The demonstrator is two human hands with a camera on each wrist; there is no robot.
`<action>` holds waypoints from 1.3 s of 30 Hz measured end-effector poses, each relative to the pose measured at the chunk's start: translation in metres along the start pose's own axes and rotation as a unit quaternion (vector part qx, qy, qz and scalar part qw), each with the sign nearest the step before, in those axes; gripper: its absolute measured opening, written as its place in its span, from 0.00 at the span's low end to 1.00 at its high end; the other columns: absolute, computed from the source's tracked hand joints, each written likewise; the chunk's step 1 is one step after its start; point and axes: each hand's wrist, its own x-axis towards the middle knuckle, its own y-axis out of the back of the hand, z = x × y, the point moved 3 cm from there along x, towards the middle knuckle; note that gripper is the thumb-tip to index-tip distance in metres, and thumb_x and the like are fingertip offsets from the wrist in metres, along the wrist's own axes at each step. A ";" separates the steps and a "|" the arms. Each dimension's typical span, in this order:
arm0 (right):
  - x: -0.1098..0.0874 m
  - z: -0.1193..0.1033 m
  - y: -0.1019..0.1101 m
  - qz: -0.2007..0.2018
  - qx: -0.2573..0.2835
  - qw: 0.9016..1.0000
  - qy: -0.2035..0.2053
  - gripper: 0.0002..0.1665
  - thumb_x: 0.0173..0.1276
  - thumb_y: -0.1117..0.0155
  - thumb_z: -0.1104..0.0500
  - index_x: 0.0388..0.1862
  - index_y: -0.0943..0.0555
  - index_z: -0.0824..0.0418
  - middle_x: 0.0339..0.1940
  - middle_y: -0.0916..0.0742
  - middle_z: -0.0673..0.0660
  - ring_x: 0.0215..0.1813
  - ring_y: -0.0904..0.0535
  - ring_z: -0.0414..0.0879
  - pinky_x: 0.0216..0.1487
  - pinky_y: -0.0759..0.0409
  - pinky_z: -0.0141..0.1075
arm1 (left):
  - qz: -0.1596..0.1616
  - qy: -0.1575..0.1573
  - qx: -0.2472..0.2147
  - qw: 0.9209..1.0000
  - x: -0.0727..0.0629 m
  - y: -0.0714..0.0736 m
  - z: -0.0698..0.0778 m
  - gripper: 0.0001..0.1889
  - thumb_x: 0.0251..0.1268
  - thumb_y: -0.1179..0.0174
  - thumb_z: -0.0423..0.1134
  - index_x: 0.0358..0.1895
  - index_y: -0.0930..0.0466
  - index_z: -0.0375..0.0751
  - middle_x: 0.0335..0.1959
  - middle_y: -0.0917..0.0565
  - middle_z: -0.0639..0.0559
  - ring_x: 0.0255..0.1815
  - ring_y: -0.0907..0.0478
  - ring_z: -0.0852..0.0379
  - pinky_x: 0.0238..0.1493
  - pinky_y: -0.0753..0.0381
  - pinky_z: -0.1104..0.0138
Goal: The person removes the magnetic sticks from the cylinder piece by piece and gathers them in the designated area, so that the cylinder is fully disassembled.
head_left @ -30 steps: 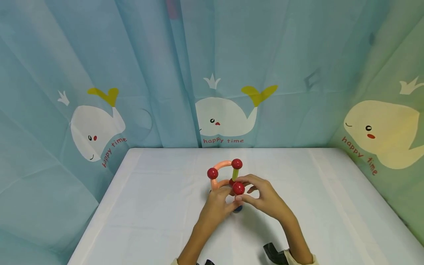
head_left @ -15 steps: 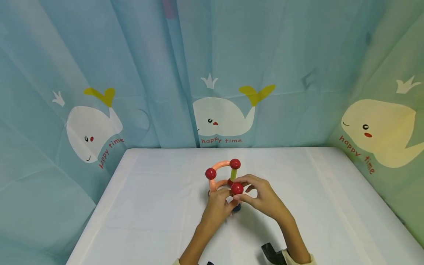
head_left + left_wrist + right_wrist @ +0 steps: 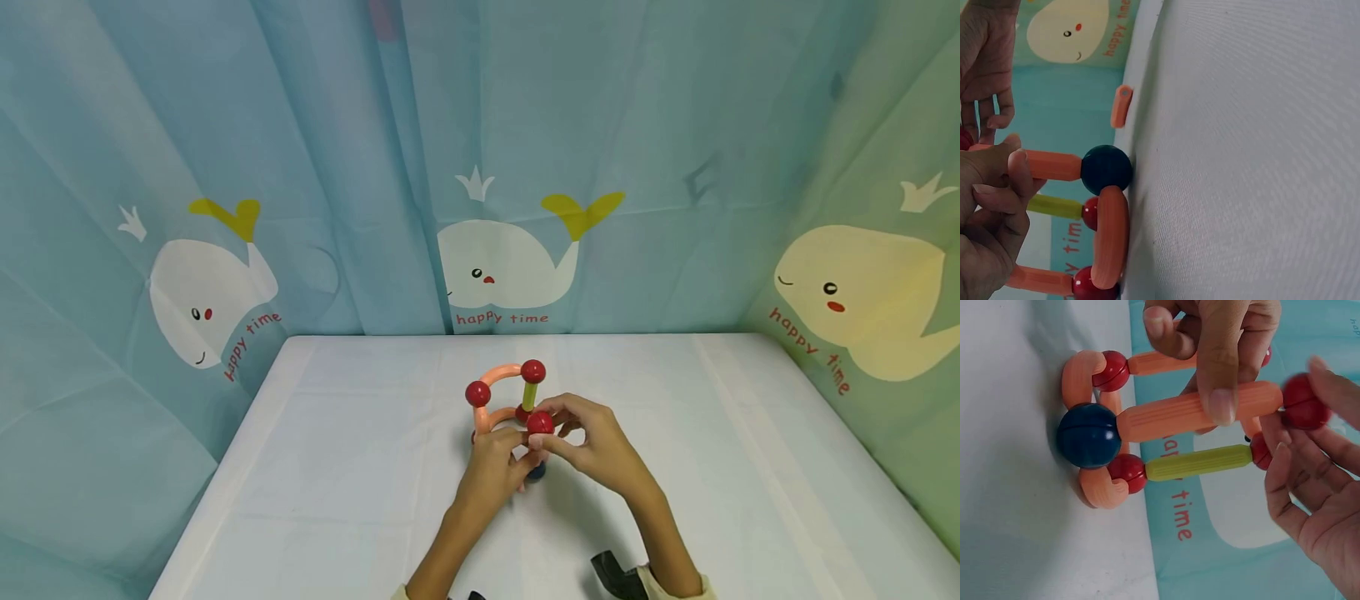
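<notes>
A frame of orange rods, curved orange bars, red balls (image 3: 477, 393) and a yellow-green rod (image 3: 1200, 464) stands on the white table. My left hand (image 3: 491, 467) pinches an upright straight orange rod (image 3: 1179, 415) between thumb and fingers. This rod stands on a dark blue ball (image 3: 1107, 169) at the frame's near corner. At the rod's upper end, my right hand (image 3: 596, 442) holds a red ball (image 3: 1305, 402) between thumb and fingers. In the right wrist view the ball is slightly blurred, right at the rod's end. The hands hide part of the frame in the head view.
A short orange piece (image 3: 1121, 106) with a grey spot on its end shows past the blue ball. The white tabletop (image 3: 360, 467) has a blue curtain (image 3: 360, 167) with whale prints behind it. A black object (image 3: 618, 575) sits at the right sleeve.
The red ball in my right fingers has shifted slightly to the right and up since half a second ago. My left hand keeps its grip on the orange rod. The head view has shifted slightly.
</notes>
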 end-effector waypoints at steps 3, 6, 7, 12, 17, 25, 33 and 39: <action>0.000 0.000 0.003 0.015 0.012 0.999 -0.026 0.17 0.59 0.26 0.58 0.47 0.19 0.57 0.41 0.12 0.51 0.35 0.15 0.39 0.38 0.16 0.33 | -0.009 0.012 -0.021 1.000 -0.001 0.001 0.000 0.07 0.58 0.31 0.41 0.33 0.14 0.41 0.45 0.14 0.47 0.11 0.33 0.79 0.17 0.30 0.84; 0.000 0.000 0.004 0.021 0.010 0.999 -0.037 0.18 0.60 0.26 0.57 0.48 0.19 0.56 0.41 0.13 0.51 0.35 0.14 0.38 0.39 0.15 0.33 | -0.004 0.007 -0.010 1.000 -0.001 0.002 0.001 0.06 0.58 0.31 0.41 0.31 0.14 0.42 0.43 0.14 0.48 0.23 0.22 0.74 0.24 0.25 0.82; 0.000 0.000 0.005 0.021 0.006 0.999 -0.035 0.18 0.60 0.26 0.56 0.48 0.19 0.57 0.41 0.12 0.51 0.35 0.15 0.38 0.39 0.15 0.33 | -0.002 0.005 -0.008 1.000 -0.001 0.002 0.001 0.06 0.58 0.31 0.41 0.31 0.14 0.42 0.42 0.13 0.48 0.31 0.18 0.70 0.25 0.24 0.81; 0.000 0.006 0.011 0.030 -0.011 0.999 -0.022 0.20 0.59 0.26 0.58 0.50 0.19 0.57 0.39 0.12 0.49 0.38 0.17 0.38 0.39 0.16 0.34 | 0.007 -0.008 0.018 1.000 0.000 0.003 0.003 0.05 0.58 0.30 0.41 0.31 0.13 0.44 0.31 0.12 0.55 0.61 0.25 0.52 0.40 0.19 0.73; 0.001 0.030 0.022 0.043 -0.034 0.996 -0.075 0.21 0.62 0.28 0.56 0.53 0.19 0.58 0.40 0.12 0.54 0.39 0.16 0.44 0.34 0.17 0.32 | -0.010 0.001 0.019 1.000 -0.002 0.002 0.005 0.08 0.57 0.31 0.43 0.37 0.13 0.44 0.44 0.13 0.51 0.32 0.19 0.70 0.29 0.24 0.81; 0.026 0.087 0.030 0.079 -0.058 0.979 -0.180 0.24 0.64 0.30 0.53 0.55 0.21 0.63 0.48 0.14 0.66 0.48 0.16 0.60 0.48 0.17 0.49 | -0.021 0.014 0.022 0.999 -0.001 0.002 0.006 0.08 0.59 0.31 0.42 0.39 0.12 0.43 0.35 0.13 0.56 0.60 0.25 0.53 0.34 0.22 0.80; 0.068 0.136 0.030 0.081 -0.098 0.965 -0.230 0.25 0.65 0.32 0.55 0.56 0.23 0.70 0.51 0.15 0.70 0.54 0.19 0.63 0.56 0.22 0.54 | -0.025 0.006 0.034 0.999 -0.001 0.002 0.004 0.10 0.58 0.31 0.43 0.40 0.13 0.43 0.37 0.13 0.53 0.29 0.23 0.69 0.23 0.29 0.84; 0.090 0.158 0.028 0.057 -0.110 0.958 -0.258 0.26 0.64 0.31 0.57 0.56 0.23 0.70 0.51 0.16 0.72 0.54 0.20 0.63 0.55 0.22 0.52 | -0.024 0.011 0.022 0.999 -0.002 0.003 0.005 0.09 0.58 0.31 0.43 0.38 0.13 0.43 0.36 0.13 0.53 0.33 0.18 0.68 0.28 0.24 0.82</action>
